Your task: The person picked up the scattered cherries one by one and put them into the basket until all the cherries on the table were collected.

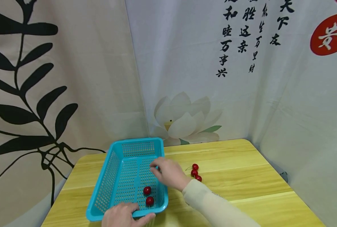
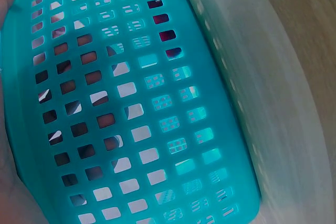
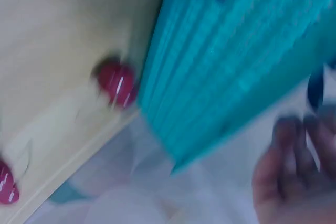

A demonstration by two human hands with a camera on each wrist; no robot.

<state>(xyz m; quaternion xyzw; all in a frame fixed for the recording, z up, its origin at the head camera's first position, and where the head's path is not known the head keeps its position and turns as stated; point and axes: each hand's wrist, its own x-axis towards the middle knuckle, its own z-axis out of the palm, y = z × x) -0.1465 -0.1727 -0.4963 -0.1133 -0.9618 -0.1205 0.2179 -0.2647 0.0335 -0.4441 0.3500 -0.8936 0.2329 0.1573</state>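
A blue perforated plastic basket stands on the table, with one dark red cherry and another cherry inside near its front right corner. My left hand grips the basket's front rim, fingers over the edge and thumb outside. Above the right side of the basket hovers my right hand, fingers loosely bent, with nothing seen between them. Three stemmed cherries lie in a row on the table, right of that hand. In the right wrist view, one blurred cherry shows beside the basket wall.
The yellow wood-grain table ends at a rounded far edge. Behind it hangs a pale curtain printed with dark leaves, a lotus and black characters. My right sleeve crosses the table's front part.
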